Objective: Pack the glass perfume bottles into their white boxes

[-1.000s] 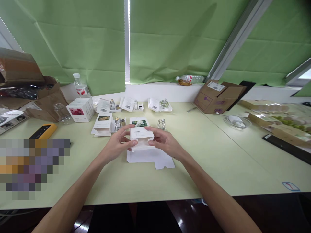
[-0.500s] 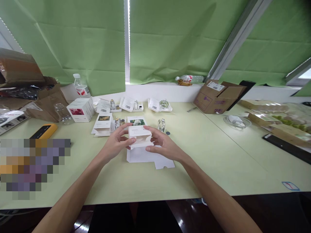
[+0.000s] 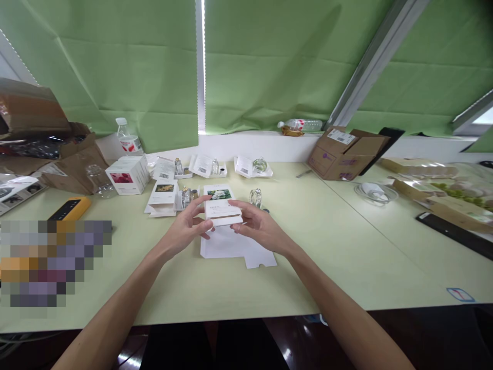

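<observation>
Between my two hands is a small white carton [image 3: 222, 209] with fine print on top; its near end shows a narrow opening. My left hand [image 3: 188, 226] grips its left side, fingers behind and thumb in front. At the right side, my right hand [image 3: 260, 226] has its thumb at the near edge. Just behind lies a panel with a white-flower picture [image 3: 219, 194]; whether it joins the carton is hidden. Under the hands lies a flat white card sheet [image 3: 223, 245] with a notched tab. A clear glass bottle [image 3: 256, 197] stands beyond my right hand.
Left of my hands is an open carton with a yellow-flower picture [image 3: 165, 191]. Along the back are several opened cartons with small bottles, including a round green bottle [image 3: 260, 164]. White boxes [image 3: 129, 176] stand left; a cardboard box [image 3: 342, 156] and white cable [image 3: 373, 192] are right.
The carton's near opening has narrowed and its front edge has risen slightly. My right thumb has moved up onto that edge. My left hand has barely shifted.
</observation>
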### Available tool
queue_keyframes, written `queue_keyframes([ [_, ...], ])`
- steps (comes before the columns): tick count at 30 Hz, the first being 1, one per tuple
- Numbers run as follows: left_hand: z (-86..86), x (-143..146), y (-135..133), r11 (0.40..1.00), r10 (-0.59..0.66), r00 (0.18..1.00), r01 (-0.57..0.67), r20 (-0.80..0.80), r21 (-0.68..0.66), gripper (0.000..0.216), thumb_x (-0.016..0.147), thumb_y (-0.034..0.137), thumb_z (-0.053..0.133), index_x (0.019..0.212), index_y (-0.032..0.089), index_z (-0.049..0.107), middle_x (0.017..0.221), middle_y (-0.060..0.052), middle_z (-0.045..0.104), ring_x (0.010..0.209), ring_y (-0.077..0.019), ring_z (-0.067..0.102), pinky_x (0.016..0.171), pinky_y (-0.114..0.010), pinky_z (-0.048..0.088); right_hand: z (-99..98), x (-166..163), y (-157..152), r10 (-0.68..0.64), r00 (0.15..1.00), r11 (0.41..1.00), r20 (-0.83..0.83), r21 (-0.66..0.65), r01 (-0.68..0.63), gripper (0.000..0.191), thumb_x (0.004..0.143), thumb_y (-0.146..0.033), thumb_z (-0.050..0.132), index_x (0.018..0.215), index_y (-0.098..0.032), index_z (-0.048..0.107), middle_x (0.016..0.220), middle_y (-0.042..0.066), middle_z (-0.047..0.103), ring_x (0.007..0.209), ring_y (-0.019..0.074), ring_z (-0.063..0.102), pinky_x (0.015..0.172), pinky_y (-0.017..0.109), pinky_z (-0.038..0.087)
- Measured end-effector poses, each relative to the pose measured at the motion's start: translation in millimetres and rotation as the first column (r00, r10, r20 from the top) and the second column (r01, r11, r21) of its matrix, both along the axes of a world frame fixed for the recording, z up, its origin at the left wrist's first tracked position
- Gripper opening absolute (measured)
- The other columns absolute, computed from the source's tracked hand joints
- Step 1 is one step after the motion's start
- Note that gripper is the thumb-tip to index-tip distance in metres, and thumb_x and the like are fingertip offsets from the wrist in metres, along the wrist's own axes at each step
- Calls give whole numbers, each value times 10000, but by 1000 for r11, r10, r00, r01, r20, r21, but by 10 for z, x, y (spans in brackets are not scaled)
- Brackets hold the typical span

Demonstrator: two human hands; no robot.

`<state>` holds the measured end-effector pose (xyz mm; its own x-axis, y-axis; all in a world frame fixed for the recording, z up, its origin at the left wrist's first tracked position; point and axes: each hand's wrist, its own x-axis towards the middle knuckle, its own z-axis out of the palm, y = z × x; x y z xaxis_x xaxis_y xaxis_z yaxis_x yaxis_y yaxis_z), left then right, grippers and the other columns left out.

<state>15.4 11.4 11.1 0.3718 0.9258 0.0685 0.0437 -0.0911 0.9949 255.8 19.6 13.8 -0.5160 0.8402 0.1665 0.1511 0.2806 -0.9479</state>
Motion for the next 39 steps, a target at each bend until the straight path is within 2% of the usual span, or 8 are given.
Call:
queue_keyframes([
  [5,-13,2,-8,1000,-4,1000,4,-20,6,740,794,415,705,1433,346,339,1367,-122,489,949,-221,643,772,-382,575,-17,-1,5,-5,1000,1000,4,-14,5,540,874,-406,625,1382,-327,460,1279,61,600,1073,229,615,934,464,519],
  [10,-24,10,-13,1000,26,998,-25,-49,14,685,810,411,690,1411,357,365,1355,-105,506,935,-214,647,780,-405,572,-22,1,8,-5,1000,1000,4,-14,6,520,876,-415,620,1368,-321,480,1320,62,578,1063,223,620,943,464,517],
  [22,-39,18,-9,999,38,998,-36,-59,26,664,811,406,695,1392,346,380,1369,-103,488,937,-209,631,777,-405,575,-30,-9,2,-29,1000,999,5,-37,29,475,897,-437,584,1351,-323,499,1242,64,608,991,219,641,892,458,538],
  [29,-19,23,-3,1000,4,1000,-3,-13,18,590,865,431,621,1393,319,383,1297,-101,519,1004,-232,614,766,-387,581,-53,-9,12,-23,1000,1000,8,-14,24,481,887,-430,598,1346,-318,508,1202,66,625,977,221,635,885,469,539],
  [39,-20,24,-10,1000,-13,1000,14,28,-28,592,857,377,651,1390,345,393,1294,-85,504,1000,-227,616,782,-412,595,-38,-25,-27,-27,1000,1000,-2,-3,27,481,878,-409,613,1340,-318,516,1238,58,617,1024,225,631,935,476,524],
])
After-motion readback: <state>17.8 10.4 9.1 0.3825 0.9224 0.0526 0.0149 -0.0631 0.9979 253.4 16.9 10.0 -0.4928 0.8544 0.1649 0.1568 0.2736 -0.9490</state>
